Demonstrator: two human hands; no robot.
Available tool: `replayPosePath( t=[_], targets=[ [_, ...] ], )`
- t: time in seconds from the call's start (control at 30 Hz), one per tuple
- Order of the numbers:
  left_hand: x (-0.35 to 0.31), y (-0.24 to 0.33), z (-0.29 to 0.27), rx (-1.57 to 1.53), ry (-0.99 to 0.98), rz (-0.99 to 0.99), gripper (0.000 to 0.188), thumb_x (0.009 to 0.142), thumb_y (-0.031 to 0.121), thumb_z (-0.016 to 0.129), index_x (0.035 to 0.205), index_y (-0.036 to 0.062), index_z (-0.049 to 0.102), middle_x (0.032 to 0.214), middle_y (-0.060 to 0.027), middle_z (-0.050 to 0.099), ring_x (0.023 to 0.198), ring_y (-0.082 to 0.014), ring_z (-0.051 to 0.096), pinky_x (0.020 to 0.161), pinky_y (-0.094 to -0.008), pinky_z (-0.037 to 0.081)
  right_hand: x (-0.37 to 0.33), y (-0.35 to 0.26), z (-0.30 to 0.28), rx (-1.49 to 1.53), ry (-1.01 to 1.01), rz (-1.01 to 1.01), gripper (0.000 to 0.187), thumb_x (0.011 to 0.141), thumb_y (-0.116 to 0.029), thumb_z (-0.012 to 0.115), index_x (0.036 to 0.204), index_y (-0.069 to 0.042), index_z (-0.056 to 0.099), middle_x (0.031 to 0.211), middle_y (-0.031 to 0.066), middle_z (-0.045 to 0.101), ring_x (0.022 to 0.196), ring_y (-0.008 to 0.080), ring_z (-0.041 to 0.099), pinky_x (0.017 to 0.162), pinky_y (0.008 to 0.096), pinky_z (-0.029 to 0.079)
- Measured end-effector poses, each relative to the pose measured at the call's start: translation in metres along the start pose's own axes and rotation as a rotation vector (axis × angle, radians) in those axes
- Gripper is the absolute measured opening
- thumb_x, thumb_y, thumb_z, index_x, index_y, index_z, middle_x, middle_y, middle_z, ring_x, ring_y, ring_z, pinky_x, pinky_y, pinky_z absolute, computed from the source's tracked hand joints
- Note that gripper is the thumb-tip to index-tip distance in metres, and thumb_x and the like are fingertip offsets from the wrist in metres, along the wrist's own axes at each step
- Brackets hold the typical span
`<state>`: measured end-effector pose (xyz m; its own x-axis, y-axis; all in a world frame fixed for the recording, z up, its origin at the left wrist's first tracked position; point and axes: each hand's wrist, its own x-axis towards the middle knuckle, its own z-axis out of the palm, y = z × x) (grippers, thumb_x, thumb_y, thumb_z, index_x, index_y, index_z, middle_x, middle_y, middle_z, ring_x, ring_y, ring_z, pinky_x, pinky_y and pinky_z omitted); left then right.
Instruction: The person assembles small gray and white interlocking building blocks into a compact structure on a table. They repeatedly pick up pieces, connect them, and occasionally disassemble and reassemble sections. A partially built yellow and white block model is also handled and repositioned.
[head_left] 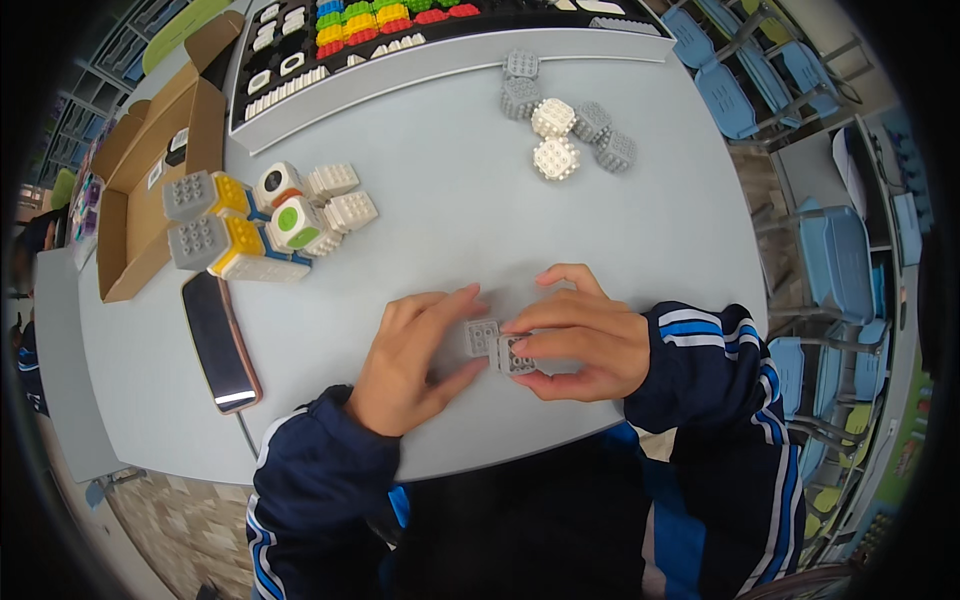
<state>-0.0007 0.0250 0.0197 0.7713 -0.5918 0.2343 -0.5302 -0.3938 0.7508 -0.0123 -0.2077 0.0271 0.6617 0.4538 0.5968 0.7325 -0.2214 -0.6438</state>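
Near the front edge of the table, my right hand pinches a grey studded building block between thumb and fingers. Right beside it, on the left, is a second grey block; whether the two are joined I cannot tell. My left hand curves around the left side of these blocks, thumb and fingers apart, with its thumb tip close to them. Farther off at the upper right lie white studded blocks among several loose grey blocks.
An assembled model of grey, yellow, white and blue blocks stands at the left. Below it lies a phone. An open cardboard box is at the far left. A long tray of coloured blocks spans the back. Blue chairs stand at the right.
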Motion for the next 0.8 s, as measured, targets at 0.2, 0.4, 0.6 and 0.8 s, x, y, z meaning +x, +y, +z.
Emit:
replayPosePath(
  t=[0.2,0.4,0.6,0.8],
  targets=[
    [-0.002,0.001,0.000,-0.033,0.005,-0.026,0.071,0.068,0.002,0.077,0.133,0.0037,0.048,0.114,-0.0066,0.064,0.106,-0.0262,0.054,0.092,-0.0349,0.041,0.000,0.001,-0.001,-0.062,-0.043,0.035,0.038,0.061,-0.002,0.082,0.095,-0.008,0.066,0.101,0.0062,0.066,0.076,0.0191,0.063,0.090,0.0431,0.043],
    [0.000,-0.003,-0.001,-0.024,-0.006,-0.022,0.076,0.067,-0.001,0.078,0.135,0.0049,0.046,0.118,-0.0104,0.063,0.112,-0.0279,0.055,0.096,-0.0370,0.043,0.001,0.001,-0.001,-0.086,-0.065,0.087,0.037,0.063,-0.004,0.082,0.096,-0.009,0.066,0.100,0.0050,0.066,0.079,0.0181,0.062,0.093,0.0430,0.040],
    [-0.002,0.000,-0.002,-0.063,0.006,-0.032,0.075,0.067,-0.001,0.079,0.135,0.0056,0.047,0.118,-0.0116,0.061,0.113,-0.0274,0.055,0.096,-0.0364,0.044,0.002,0.001,0.003,-0.059,-0.040,0.089,0.036,0.064,-0.004,0.081,0.097,-0.009,0.067,0.101,0.0041,0.066,0.083,0.0187,0.062,0.092,0.0422,0.040],
    [-0.003,-0.001,0.001,-0.079,0.026,-0.055,0.073,0.069,0.003,0.079,0.135,0.0046,0.047,0.116,-0.0097,0.061,0.109,-0.0285,0.053,0.095,-0.0375,0.041,0.005,0.008,0.012,-0.041,-0.019,0.058,0.037,0.064,-0.005,0.080,0.099,-0.009,0.067,0.104,0.0052,0.064,0.089,0.0207,0.059,0.087,0.0398,0.041]
  ],
)
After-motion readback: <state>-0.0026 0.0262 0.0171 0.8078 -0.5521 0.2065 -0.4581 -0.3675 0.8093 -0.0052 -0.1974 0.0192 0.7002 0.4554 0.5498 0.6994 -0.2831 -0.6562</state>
